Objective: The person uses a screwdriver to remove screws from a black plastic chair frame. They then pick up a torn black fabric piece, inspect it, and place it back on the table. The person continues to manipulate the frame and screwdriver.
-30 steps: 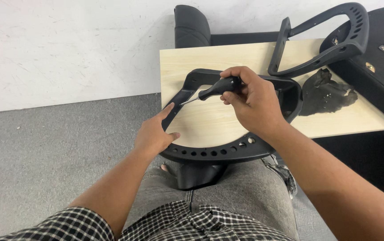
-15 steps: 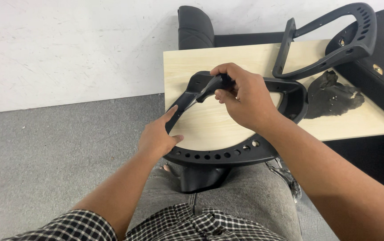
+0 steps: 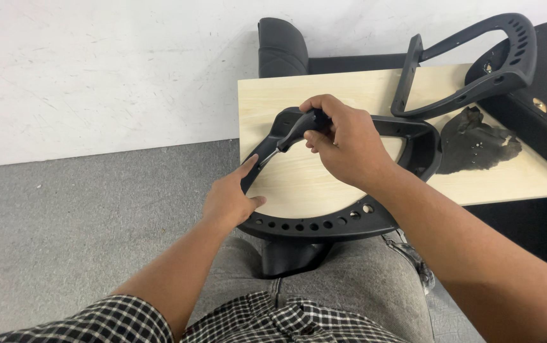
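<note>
Head view. A black moulded-plastic chair frame (image 3: 324,222), a closed loop with a curved lower bar pierced by a row of round holes, rests partly on the person's lap and partly on a pale wood-grain board (image 3: 350,95). Its surface is matte and smooth, and its upper corners are rounded.

The left hand (image 3: 230,200) closes on the frame's left side, thumb lying along the inner edge and fingers wrapped around the outer edge.

The right hand (image 3: 343,143) is curled tightly around the black handle of a screwdriver (image 3: 294,134). The handle is dark and contoured; a thin metal shaft runs down and to the left from it, and its tip meets the inner face of the frame's upper left corner, just above the left hand.

A black stem projects downward from the frame's lower bar, between the knees, which are covered in grey fabric. A black-and-white checked shirt fills the bottom edge.

On the board's far right stands a second black plastic loop (image 3: 477,63), an armrest-shaped part with small slots along its curved top. Beside it lies a crumpled black plastic sheet (image 3: 473,143), glossy and speckled. A black padded cushion (image 3: 283,47) stands behind the board, against a white scuffed wall. The floor (image 3: 83,222) is grey textured carpet.
</note>
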